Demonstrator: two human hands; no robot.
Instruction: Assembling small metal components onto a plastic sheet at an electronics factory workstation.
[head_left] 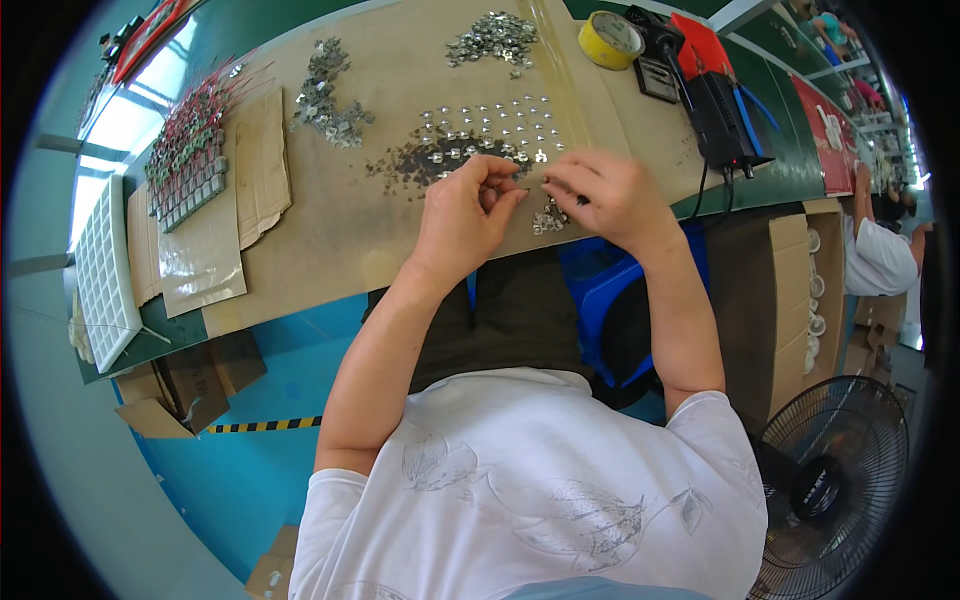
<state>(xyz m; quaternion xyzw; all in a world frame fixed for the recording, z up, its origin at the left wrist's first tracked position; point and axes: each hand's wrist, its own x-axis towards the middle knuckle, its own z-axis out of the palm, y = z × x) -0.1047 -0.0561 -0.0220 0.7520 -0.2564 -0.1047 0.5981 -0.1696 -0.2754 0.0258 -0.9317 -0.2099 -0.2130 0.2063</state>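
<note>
My left hand (462,218) is closed in a pinch over the brown board, thumb and forefinger together at a tiny piece too small to name. Facing it, a short gap away, my right hand (622,202) has its fingers curled and pinched; a small dark bit shows against them, and it is slightly blurred. Below and between the hands lies a little cluster of shiny metal parts (549,217). Just beyond them stand rows of small silver metal pieces (490,122). A scatter of tiny dark pieces (405,165) spreads beside my left hand.
Heaps of metal clips (492,40) and flat metal pieces (325,95) lie farther back. A yellow tape roll (611,40) and a black soldering station (722,125) stand right. At left are red-wired components (190,150) and a white grid tray (108,275). A fan (835,480) stands lower right.
</note>
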